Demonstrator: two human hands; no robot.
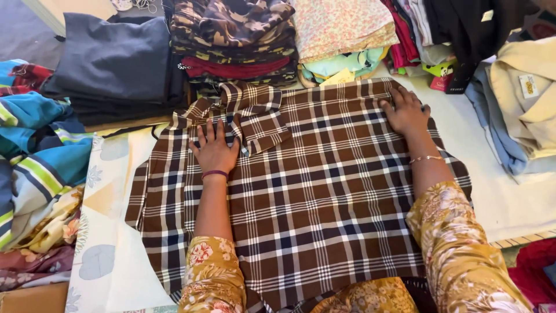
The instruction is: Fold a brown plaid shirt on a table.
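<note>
**Plaid shirt pressed flat under both palms**

We find a brown plaid shirt (313, 191) spread across the pale printed sheet (110, 243) that covers the work surface. It lies directly before the person, filling the middle of the view, with a sleeve folded in over the upper left part. We judge it is laid out so that it can be kept smooth and square.

Behind it stand folded stacks: a dark grey pile (116, 64), a camouflage pile (231, 35) and a floral pile (341, 26). Loose striped garments (35, 156) crowd the left edge, and a cream garment (527, 93) lies at the right.

We note the left hand (215, 149) rests palm down on the shirt beside the folded sleeve, fingers spread wide, gripping nothing. The right hand (407, 111) presses at the shirt's upper right edge, fingers fairly close together and slightly curled on the cloth; we see no pinch or hold. Both appear set to pin the fabric flat.
</note>
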